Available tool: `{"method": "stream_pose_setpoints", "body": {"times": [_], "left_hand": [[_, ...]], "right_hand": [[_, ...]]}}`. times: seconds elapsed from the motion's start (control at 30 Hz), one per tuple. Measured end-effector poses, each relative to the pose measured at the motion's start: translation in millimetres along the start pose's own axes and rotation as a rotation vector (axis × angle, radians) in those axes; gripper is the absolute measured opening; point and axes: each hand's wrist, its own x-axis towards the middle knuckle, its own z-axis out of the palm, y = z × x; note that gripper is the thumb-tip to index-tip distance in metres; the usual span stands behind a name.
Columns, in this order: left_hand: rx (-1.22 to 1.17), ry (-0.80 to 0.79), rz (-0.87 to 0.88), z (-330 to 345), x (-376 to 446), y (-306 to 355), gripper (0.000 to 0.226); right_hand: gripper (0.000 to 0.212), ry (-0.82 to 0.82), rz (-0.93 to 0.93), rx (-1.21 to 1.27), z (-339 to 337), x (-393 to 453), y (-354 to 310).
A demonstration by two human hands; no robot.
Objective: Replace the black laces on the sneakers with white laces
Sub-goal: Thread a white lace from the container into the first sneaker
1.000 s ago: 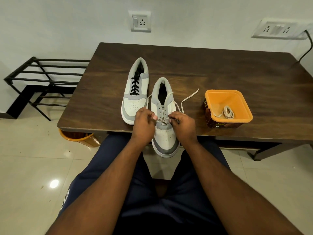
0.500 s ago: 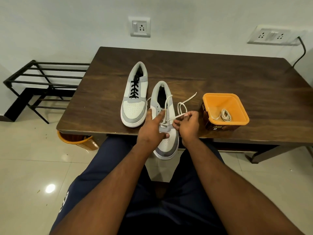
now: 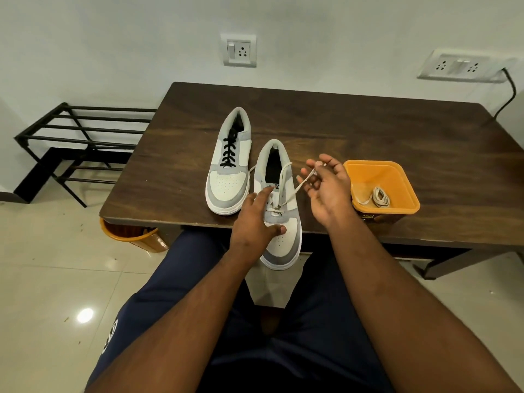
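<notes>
Two grey-and-white sneakers lie on the dark wooden table (image 3: 368, 131). The left sneaker (image 3: 229, 171) carries black laces (image 3: 229, 150). The right sneaker (image 3: 279, 222) hangs its toe over the table's front edge and has a white lace (image 3: 300, 185) threaded through its lowest eyelets. My left hand (image 3: 255, 222) rests flat on that sneaker's left side, fingers spread, pinning it. My right hand (image 3: 326, 185) is lifted to the sneaker's right, with the white lace's strand held taut between its fingers.
An orange tub (image 3: 397, 177) at the right holds a second coiled white lace (image 3: 378, 197). A black metal rack (image 3: 79, 143) stands left of the table. An orange bin (image 3: 133, 239) sits under the table's left front corner. My legs are below the table edge.
My right hand has risen and moved right, drawing the white lace out through the eyelet. My left hand has shifted from pinching the lace to pressing flat on the sneaker.
</notes>
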Motion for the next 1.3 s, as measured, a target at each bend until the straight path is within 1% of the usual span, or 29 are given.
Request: {"method": "stream_pose_setpoints", "body": {"times": [0.03, 0.07, 0.1, 0.17, 0.2, 0.23, 0.27, 0.3, 0.37, 0.4, 0.47, 0.53, 0.6, 0.7, 0.77, 0.83, 0.93, 0.97, 1.0, 1.07, 1.1, 1.13, 1.17, 1.2, 1.3], "left_hand": [[0.0, 0.001, -0.004, 0, 0, 0, 0.092], [0.0, 0.001, -0.006, -1, 1, 1, 0.091], [0.001, 0.0, -0.005, -1, 1, 1, 0.091], [0.015, 0.004, 0.002, -1, 2, 2, 0.088], [0.02, 0.012, 0.005, -1, 2, 3, 0.085], [0.018, 0.022, 0.003, -1, 2, 3, 0.083], [0.011, 0.035, 0.002, -1, 3, 4, 0.081], [0.005, 0.046, 0.001, -1, 4, 4, 0.08], [0.009, 0.053, -0.002, -1, 5, 5, 0.079], [0.014, 0.049, -0.004, -1, 5, 5, 0.078], [0.023, 0.043, -0.006, -2, 5, 6, 0.077], [0.017, 0.033, -0.011, -2, 5, 7, 0.078], [0.017, 0.018, -0.014, -3, 4, 7, 0.078], [0.032, 0.022, -0.023, -4, 5, 6, 0.077], [0.037, 0.028, -0.032, -3, 5, 7, 0.076], [0.039, 0.027, -0.03, -3, 5, 7, 0.076], [0.038, 0.023, -0.024, -3, 5, 6, 0.077], [0.043, 0.027, -0.023, -3, 4, 6, 0.078], [0.05, 0.032, -0.02, -3, 4, 6, 0.078], [0.068, 0.033, -0.022, -2, 4, 7, 0.078], [0.074, 0.031, -0.023, -2, 4, 7, 0.078], [0.078, 0.027, -0.022, -2, 5, 7, 0.078], [0.079, 0.022, -0.021, -3, 5, 6, 0.077], [0.075, 0.018, -0.022, -3, 6, 6, 0.077], [0.067, 0.003, -0.022, -5, 7, 6, 0.078]], "right_hand": [[0.016, 0.009, -0.02, -0.05, 2, 2, -3], [0.016, 0.033, -0.045, -0.15, 4, 4, -5], [0.016, 0.074, -0.086, -0.329, 4, 7, -7], [0.019, 0.167, -0.198, -0.852, 0, 13, -8], [0.025, 0.21, -0.243, -1.117, -1, 14, -10], [0.033, 0.24, -0.282, -1.309, 0, 15, -11], [0.038, 0.249, -0.338, -1.417, 3, 13, -12], [0.041, 0.229, -0.397, -1.467, 6, 15, -11], [0.037, 0.113, -0.445, -1.482, 17, 17, -7], [0.036, 0.036, -0.418, -1.452, 22, 20, -4], [0.04, -0.074, -0.287, -1.369, 30, 24, 5], [0.045, -0.102, -0.189, -1.345, 36, 29, 12], [0.041, -0.112, -0.163, -1.338, 40, 36, 14], [0.027, -0.087, -0.185, -1.409, 45, 44, 11], [0.017, -0.067, -0.277, -1.49, 47, 48, 9], [0.006, -0.05, -0.379, -1.418, 47, 50, 9], [0.012, -0.063, -0.412, -1.126, 45, 47, 10], [0.01, -0.075, -0.414, -1.106, 44, 47, 12], [0.01, -0.078, -0.419, -1.157, 43, 46, 14], [0.031, -0.082, -0.391, -1.348, 41, 47, 19], [0.043, -0.084, -0.34, -1.409, 41, 49, 21], [0.049, -0.072, -0.285, -1.424, 42, 51, 23], [0.049, -0.043, -0.242, -1.414, 44, 54, 24], [0.045, 0.0, -0.217, -1.384, 46, 57, 25], [0.028, 0.12, -0.193, -1.203, 48, 64, 23]]}}
